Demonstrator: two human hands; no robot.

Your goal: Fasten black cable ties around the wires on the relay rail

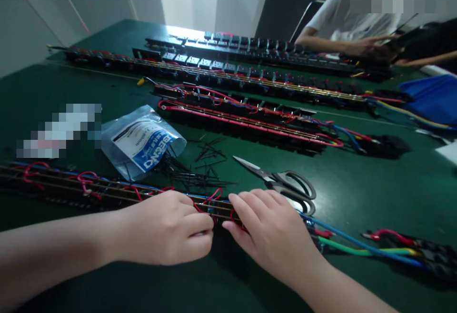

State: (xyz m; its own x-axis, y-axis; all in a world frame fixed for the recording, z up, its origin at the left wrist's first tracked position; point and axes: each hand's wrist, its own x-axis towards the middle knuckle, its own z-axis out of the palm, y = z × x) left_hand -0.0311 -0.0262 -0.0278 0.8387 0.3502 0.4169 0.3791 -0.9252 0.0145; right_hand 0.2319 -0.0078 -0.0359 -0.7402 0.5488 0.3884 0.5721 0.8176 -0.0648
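A long black power strip assembly (117, 190) with its wiring exposed lies across the front of the table. Red loops and a blue wire run along its length. My left hand (167, 229) is closed at the strip, fingers curled beside a red wire loop (215, 195); what they pinch is hidden. Just to its right, my right hand (271, 232) grips the same strip, fingers over the far side and thumb on the near side. Scissors (285, 182) lie right behind my right hand. Loose black cable ties (193, 177) spill from a clear plastic bag (143, 139) behind the strip.
Several similar wired strips (250, 122) lie farther back on the green table (374, 189). Blue and green cables (371, 251) run right from my strip to a black part (439, 258). A person (332, 23) sits at the far right, near a blue item (432, 96).
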